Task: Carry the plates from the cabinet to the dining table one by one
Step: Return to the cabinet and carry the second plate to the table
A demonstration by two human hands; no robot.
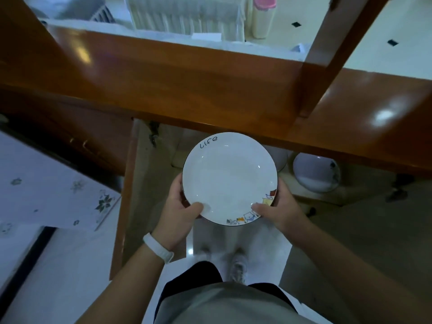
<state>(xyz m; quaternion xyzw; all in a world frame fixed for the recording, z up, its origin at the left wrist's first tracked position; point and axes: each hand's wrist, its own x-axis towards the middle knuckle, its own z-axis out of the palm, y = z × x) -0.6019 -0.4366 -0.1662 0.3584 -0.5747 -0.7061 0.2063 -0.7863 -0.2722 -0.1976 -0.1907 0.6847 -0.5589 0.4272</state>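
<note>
At far left, a white floral-patterned surface (58,183) sits low beside the cabinet; we can't tell if it's the dining table. Next, the open cabinet door (127,195) hangs out toward us, under the glossy wooden countertop (187,85). Left hand (184,211), white wristband (159,247) on that wrist, grips the near-left rim of the held plate (230,178): thumb over the top edge, fingers curled under, out of sight. The plate is white with "Life" on the far rim and cartoon cats on the near-right rim. It is level, face up, off the shelf, in front of the cabinet opening and above our feet. Right hand (278,206) mirrors this on the near-right rim, thumb on the cat print. Further right, a second plate (315,171) stands tilted inside the cabinet, well apart from the hands. Key relation: the plate's bulk lies ahead of both grips, away from the body, and neither hand is nearer. It's round, so no long axis. We judge that the carry needs a turn away from the cabinet, keeping clear of the door on the left.
</note>
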